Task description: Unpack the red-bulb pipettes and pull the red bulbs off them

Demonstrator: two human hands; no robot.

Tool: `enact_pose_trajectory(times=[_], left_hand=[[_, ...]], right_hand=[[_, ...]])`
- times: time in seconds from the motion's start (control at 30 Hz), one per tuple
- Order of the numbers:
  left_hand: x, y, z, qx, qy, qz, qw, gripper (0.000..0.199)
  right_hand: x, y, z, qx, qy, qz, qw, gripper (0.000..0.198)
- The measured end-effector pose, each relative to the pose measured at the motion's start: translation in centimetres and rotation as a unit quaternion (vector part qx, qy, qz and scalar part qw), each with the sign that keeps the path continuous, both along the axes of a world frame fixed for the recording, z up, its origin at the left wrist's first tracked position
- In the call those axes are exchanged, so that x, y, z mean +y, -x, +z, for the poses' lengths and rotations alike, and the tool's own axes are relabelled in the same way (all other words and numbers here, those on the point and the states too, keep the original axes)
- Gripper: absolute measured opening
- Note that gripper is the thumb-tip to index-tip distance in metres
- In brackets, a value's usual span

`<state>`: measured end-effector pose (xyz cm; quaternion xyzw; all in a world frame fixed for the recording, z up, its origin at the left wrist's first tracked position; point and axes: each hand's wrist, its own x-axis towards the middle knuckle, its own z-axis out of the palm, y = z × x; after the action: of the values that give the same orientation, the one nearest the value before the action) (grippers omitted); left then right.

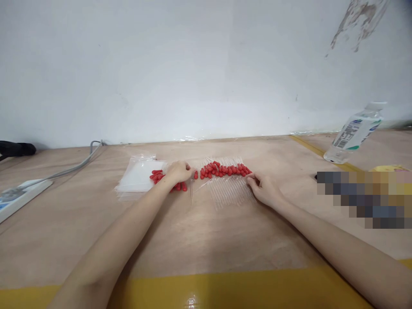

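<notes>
Thin clear tubes with red rubber bulbs, which look like droppers, lie side by side in a row, their clear stems pointing both toward me and toward the wall. My right hand is at the row's right end, thumb and fingertips pinched at the last red bulb. My left hand hovers over a heap of red bulbs, partly covering it; its fingers are closed, and what they hold cannot be made out. A single red bulb stands apart just right of those fingertips, with thin clear stems nearby.
Clear zip bags lie stacked at left. A white power strip with a grey cable sits farther left. A tilted water bottle and a blurred-out area are at right. Yellow tape runs along the front edge.
</notes>
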<state>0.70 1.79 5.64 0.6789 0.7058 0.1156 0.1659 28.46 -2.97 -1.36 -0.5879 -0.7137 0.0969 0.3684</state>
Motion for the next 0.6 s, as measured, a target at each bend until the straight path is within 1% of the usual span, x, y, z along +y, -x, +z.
enact_pose_trajectory(times=[0.07,0.13,0.2,0.27,0.33,0.4,0.47,0.5,0.53,0.57,0.6], left_hand=[[0.1,-1.0,0.3,0.024,0.046,0.009,0.999,0.034],[0.1,-1.6,0.6,0.052,0.083,0.020,0.995,0.033],[0.1,-2.0,1.0,0.065,0.104,0.032,0.992,0.031],[0.1,-2.0,1.2,0.064,0.100,0.032,0.992,0.031],[-0.1,-1.6,1.2,0.063,0.072,0.024,0.995,0.034],[-0.6,-0.9,1.0,0.062,0.024,0.014,0.998,0.038],[-1.6,-0.1,0.4,0.068,-0.084,-0.018,0.994,0.035],[-2.3,0.2,0.0,0.072,-0.152,-0.051,0.984,0.031],[-3.1,0.6,-0.5,0.077,-0.224,-0.092,0.967,0.027],[-4.0,0.9,-1.0,0.082,-0.276,-0.140,0.947,0.024],[-4.9,1.1,-1.5,0.090,-0.309,-0.184,0.929,0.022]], right_hand=[[0.2,-0.2,-0.1,0.004,0.006,-0.005,1.000,0.024],[0.4,-0.4,-0.2,0.007,0.008,-0.009,1.000,0.023],[0.5,-0.5,-0.3,0.011,0.009,-0.010,1.000,0.023],[0.5,-0.5,-0.4,0.011,0.009,-0.012,1.000,0.023],[0.5,-0.5,-0.4,0.008,-0.001,-0.017,1.000,0.024],[0.4,-0.3,-0.2,0.006,-0.041,-0.019,0.999,0.024],[0.1,0.0,0.1,0.010,-0.111,-0.004,0.994,0.022],[-0.1,0.3,0.3,0.014,-0.149,0.011,0.989,0.022],[-0.3,0.6,0.5,0.016,-0.183,0.030,0.983,0.022],[-0.7,0.8,0.7,0.015,-0.212,0.051,0.976,0.024],[-1.0,1.2,0.9,0.008,-0.235,0.072,0.969,0.028]])
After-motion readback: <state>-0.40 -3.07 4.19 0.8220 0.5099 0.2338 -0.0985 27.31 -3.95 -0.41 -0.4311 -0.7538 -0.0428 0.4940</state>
